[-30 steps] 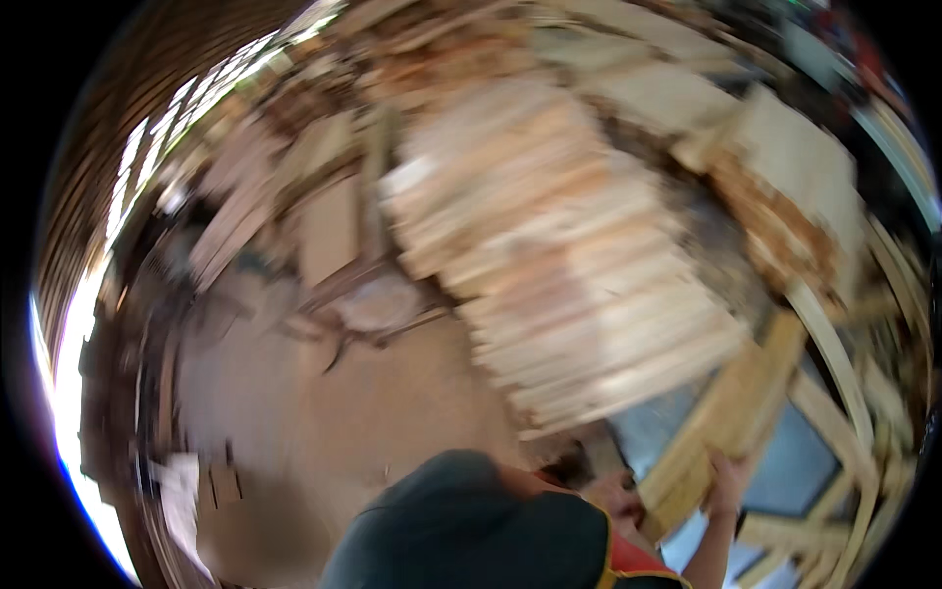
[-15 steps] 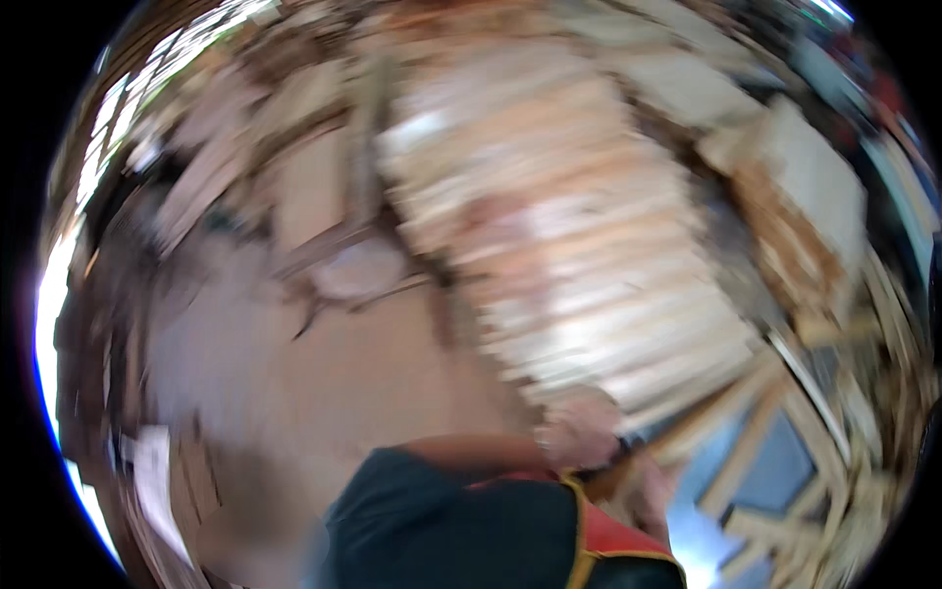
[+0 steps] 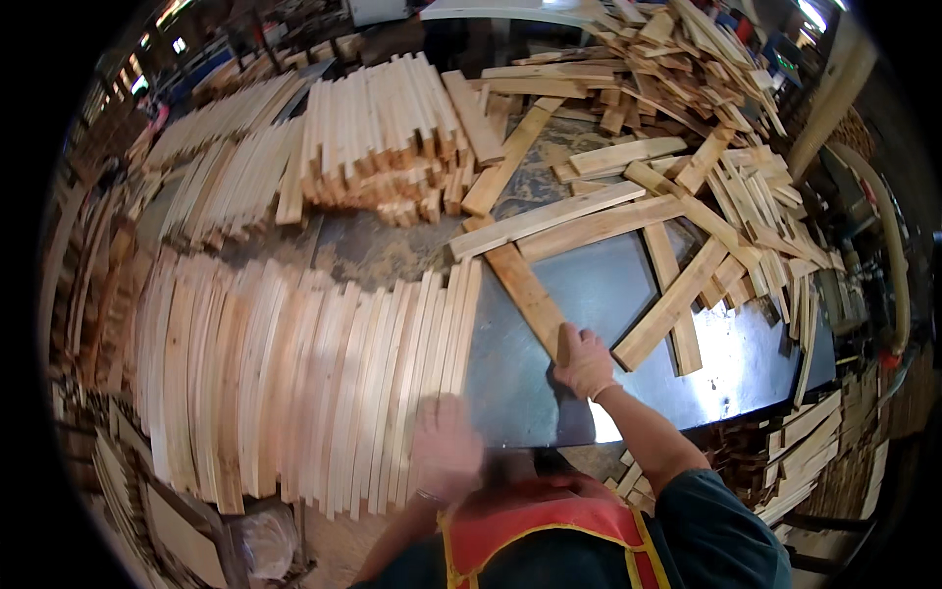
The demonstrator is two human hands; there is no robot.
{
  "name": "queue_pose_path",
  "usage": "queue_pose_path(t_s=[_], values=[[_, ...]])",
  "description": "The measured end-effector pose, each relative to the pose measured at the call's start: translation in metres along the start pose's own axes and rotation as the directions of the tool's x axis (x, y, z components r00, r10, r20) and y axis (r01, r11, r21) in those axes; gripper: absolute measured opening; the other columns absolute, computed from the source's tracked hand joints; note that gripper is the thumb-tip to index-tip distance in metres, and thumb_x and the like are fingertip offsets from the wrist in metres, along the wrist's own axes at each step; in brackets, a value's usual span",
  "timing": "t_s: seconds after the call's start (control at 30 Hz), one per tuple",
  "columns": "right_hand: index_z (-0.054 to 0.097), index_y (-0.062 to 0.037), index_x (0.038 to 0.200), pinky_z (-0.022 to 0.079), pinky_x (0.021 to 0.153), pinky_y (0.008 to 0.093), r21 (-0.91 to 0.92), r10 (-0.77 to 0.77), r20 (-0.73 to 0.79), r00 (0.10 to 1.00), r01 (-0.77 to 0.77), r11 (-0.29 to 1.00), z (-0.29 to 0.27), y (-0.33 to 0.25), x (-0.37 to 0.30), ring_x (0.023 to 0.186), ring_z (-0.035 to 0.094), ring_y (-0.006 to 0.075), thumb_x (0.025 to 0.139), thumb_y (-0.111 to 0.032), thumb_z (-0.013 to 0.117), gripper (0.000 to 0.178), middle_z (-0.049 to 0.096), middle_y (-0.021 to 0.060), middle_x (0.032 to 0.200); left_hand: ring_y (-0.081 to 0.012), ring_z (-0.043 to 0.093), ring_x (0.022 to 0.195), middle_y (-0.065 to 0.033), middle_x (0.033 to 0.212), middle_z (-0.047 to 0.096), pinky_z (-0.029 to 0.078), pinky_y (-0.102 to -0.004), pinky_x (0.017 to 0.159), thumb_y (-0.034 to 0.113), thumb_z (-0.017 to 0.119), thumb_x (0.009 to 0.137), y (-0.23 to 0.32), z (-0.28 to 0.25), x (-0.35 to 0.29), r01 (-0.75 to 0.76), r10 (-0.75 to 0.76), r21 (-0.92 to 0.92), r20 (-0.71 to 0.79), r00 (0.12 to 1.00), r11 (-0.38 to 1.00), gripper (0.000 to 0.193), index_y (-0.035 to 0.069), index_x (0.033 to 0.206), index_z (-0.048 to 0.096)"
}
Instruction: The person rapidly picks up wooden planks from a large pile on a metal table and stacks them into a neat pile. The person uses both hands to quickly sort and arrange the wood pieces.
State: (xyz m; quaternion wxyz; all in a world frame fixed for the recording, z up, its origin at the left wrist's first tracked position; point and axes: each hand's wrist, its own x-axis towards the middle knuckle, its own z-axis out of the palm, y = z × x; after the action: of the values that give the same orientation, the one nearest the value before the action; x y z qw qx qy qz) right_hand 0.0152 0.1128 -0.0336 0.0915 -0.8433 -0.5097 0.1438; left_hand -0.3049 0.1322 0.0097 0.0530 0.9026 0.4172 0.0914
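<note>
My right hand [image 3: 587,365] is closed around the near end of a brown wooden slat [image 3: 528,285], which slants away from me across the shiny dark tabletop [image 3: 510,378]. The far end of that slat meets two paler slats that lie across it. Smeared by motion, my left hand [image 3: 444,447] is at the right-hand end of a long row of pale wooden slats [image 3: 294,383] set side by side. Its fingers are too blurred to show whether they grip or only touch the row.
Behind the row stands a stacked block of slats [image 3: 378,128], with more bundles to its left. Loose slats [image 3: 677,79] heap up at the far right, and several lie crossed on the tabletop nearer me. A pale post [image 3: 834,93] rises at the right.
My view has swung round from the floor side to face the table, and the row runs crosswise before me. My right hand is now on the brown slat.
</note>
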Motion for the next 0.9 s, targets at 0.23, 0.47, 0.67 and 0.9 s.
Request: queue_pose_path(t_s=[0.23, 0.47, 0.67, 0.9], values=[[0.034, -0.0064, 0.166, 0.034, 0.127, 0.0503, 0.479, -0.316, 0.511, 0.799, 0.041, 0.877, -0.003, -0.025, -0.057, 0.152, 0.039, 0.0489, 0.091, -0.053, 0.073, 0.096, 0.046, 0.034, 0.156, -0.036, 0.07, 0.122, -0.0214, 0.144, 0.064, 0.056, -0.0451, 0.103, 0.036, 0.078, 0.09, 0.055, 0.045, 0.067, 0.636, -0.456, -0.439, 0.451, 0.767, 0.634, 0.087, 0.002, 0.161, 0.042], [0.06, -0.0098, 0.095, 0.046, 0.066, 0.0369, 0.771, -0.076, 0.445, 0.892, -0.425, -0.474, -0.009, -0.041, 0.202, 0.074, 0.055, 0.019, 0.099, -0.03, 0.073, 0.025, 0.059, 0.0027, 0.087, -0.0397, 0.069, 0.121, -0.0219, 0.127, 0.072, 0.054, -0.0505, 0.101, 0.038, 0.076, 0.09, 0.043, 0.067, 0.077, 0.694, -0.465, -0.511, 0.516, 0.72, 0.508, 0.06, 0.016, 0.144, 0.059], [0.061, -0.0115, 0.093, 0.042, 0.051, 0.0426, 0.781, 0.247, 0.472, 0.846, -0.271, -0.562, 0.059, -0.082, 0.339, 0.059, 0.056, 0.0268, 0.104, -0.026, 0.059, 0.018, 0.06, 0.0096, 0.073, -0.0326, 0.071, 0.12, -0.0152, 0.133, 0.073, 0.057, -0.044, 0.099, 0.036, 0.08, 0.089, 0.029, 0.094, 0.068, 0.685, -0.506, -0.297, 0.495, 0.706, 0.665, 0.071, 0.017, 0.153, 0.055], [0.07, -0.0003, 0.125, 0.051, 0.098, 0.0435, 0.758, 0.18, -0.281, 0.943, 0.103, 0.644, -0.024, 0.056, 0.235, 0.114, 0.066, 0.0373, 0.096, -0.034, 0.066, 0.045, 0.072, 0.0238, 0.118, -0.0305, 0.071, 0.122, -0.0236, 0.13, 0.072, 0.055, -0.0394, 0.101, 0.032, 0.078, 0.089, 0.046, 0.054, 0.083, 0.635, -0.404, -0.563, 0.491, 0.772, 0.529, 0.073, 0.004, 0.152, 0.054]])
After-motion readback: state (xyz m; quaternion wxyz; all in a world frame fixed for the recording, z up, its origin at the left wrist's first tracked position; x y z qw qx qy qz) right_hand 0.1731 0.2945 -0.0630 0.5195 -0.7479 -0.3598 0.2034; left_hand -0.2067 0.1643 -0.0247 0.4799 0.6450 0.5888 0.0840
